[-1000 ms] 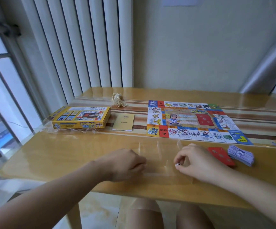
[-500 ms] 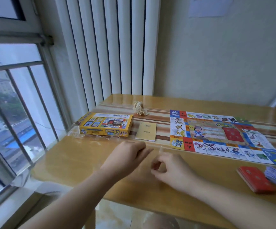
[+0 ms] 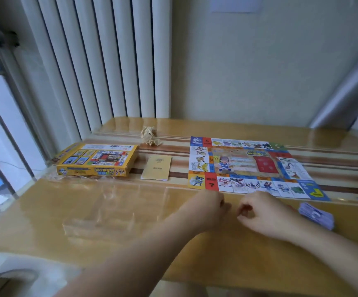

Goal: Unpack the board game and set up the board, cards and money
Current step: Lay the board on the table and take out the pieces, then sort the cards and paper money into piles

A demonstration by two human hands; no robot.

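Facing each other, left hand (image 3: pixel 206 211) and right hand (image 3: pixel 268 215) curl their fingers (image 3: pixel 243 207) (gripping anything? cannot tell); board (image 3: pixel 248 166) just beyond the fingers, purple stack (image 3: pixel 316 215) to their right.

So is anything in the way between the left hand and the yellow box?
Yes. A clear plastic tray lies on the table between the left hand and the yellow box. It is see-through, so easy to miss. Nothing else shows there.
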